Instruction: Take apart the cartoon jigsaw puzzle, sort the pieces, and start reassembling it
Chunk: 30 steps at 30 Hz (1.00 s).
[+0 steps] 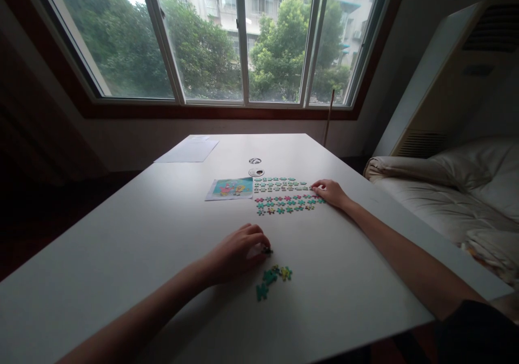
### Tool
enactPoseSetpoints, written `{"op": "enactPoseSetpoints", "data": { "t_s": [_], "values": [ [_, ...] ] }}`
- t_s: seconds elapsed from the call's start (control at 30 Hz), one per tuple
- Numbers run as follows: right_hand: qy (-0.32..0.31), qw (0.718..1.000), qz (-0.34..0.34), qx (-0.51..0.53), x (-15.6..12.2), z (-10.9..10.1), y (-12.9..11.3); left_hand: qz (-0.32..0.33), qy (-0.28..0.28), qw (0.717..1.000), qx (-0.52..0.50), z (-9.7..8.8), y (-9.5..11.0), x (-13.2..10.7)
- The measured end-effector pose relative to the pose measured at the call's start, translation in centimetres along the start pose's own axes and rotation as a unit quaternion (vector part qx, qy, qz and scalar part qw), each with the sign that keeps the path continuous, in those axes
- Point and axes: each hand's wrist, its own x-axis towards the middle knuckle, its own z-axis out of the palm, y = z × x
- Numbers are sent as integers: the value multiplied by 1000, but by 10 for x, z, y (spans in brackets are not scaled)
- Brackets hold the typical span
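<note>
My left hand [242,249] is low over the table, thumb and fingers closed on a dark jigsaw puzzle piece [266,250]. Just below it lies a small loose pile of green and yellow puzzle pieces [270,276], some overlapping. Farther off, my right hand [331,193] pinches a small puzzle piece [312,187] at the right end of a row. Several rows of puzzle pieces [289,203], mostly green with some pink and yellow, are spread to its left. A picture sheet [230,189] with pink and yellow cartoon figures lies left of these rows.
The white table [133,256] narrows toward the window. Two flat round items [255,172] are beyond the picture sheet, and papers [187,151] lie at the far left. A padded couch [430,185] stands at the right, with a thin stick [329,116] behind the table.
</note>
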Motion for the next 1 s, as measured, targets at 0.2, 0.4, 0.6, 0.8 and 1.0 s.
{"op": "enactPoseSetpoints", "data": {
  "t_s": [0.2, 0.4, 0.6, 0.8, 1.0],
  "values": [
    [15, 998, -53, 20, -9, -13, -31, -17, 13, 1000, 9, 3, -5, 1],
    [-3, 973, -211, 97, -33, -14, -98, -17, 8, 1000, 0, -3, 0, 0],
    [-38, 952, -284, 102, -60, -8, -146, -50, 39, 998, -22, -2, -3, 0],
    [-20, 950, -293, 110, -70, -8, -155, -109, 87, 977, -159, -2, -5, 5],
    [-3, 950, -293, 112, -76, -5, -158, -169, 123, 925, -318, -4, -5, 9]
  ]
}}
